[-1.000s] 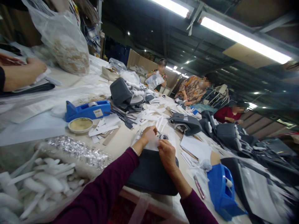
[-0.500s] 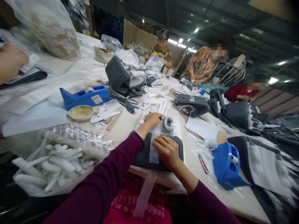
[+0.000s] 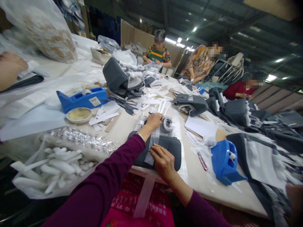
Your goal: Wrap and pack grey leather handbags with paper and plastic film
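A dark grey bag (image 3: 169,148) lies flat in front of me at the table edge, with a translucent strip (image 3: 155,136) running lengthwise across it. My right hand (image 3: 165,161) rests over the bag, its thumb and fingertips closed on the strip, which wrinkles there. Beyond the bag's far edge, my left hand (image 3: 153,121) is curled closed at the strip's far end; what its fingers hold is hidden. Just right of that hand sits a wrapped grey strap coil (image 3: 168,124).
Blue tape dispensers (image 3: 82,100) stand left and right (image 3: 223,162). A pink-handled cutter (image 3: 202,161) lies at right. White foam rods (image 3: 59,167) fill a bag at left. More grey bags (image 3: 191,103) and paper scraps cover the table. Several co-workers (image 3: 157,53) are around it.
My right fingertips have moved left onto the translucent strip and closed on it, wrinkling it. My left hand stays at the far end. The view has shifted slightly.
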Tool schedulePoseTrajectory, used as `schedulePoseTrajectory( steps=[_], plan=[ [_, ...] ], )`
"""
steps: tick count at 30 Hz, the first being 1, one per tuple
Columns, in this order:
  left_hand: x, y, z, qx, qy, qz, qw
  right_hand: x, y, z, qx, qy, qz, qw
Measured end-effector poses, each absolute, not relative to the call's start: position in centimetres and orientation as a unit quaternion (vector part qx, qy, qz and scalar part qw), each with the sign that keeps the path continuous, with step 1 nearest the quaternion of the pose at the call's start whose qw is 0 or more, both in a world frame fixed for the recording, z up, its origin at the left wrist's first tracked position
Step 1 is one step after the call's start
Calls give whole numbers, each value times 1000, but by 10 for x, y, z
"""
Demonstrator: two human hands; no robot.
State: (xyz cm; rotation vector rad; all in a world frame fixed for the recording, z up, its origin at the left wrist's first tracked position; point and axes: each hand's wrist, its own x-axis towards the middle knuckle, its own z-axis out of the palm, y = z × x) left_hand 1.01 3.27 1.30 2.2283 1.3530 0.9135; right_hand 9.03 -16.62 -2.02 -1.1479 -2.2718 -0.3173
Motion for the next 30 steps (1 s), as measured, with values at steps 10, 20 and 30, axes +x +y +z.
schedulePoseTrajectory(
  steps=[10, 20, 30],
  plan=[
    [-74, -89, -4, 867, 242, 349, 261, 94, -170, -27, -437, -838, -99, 311],
    [-88, -110, -18, 943, 188, 246, 124, 121, -240, -36, -399, -882, -42, 245],
    [-89, -114, -18, 942, 180, 255, 124, 89, -275, -83, -465, -810, -138, 329]
  ],
)
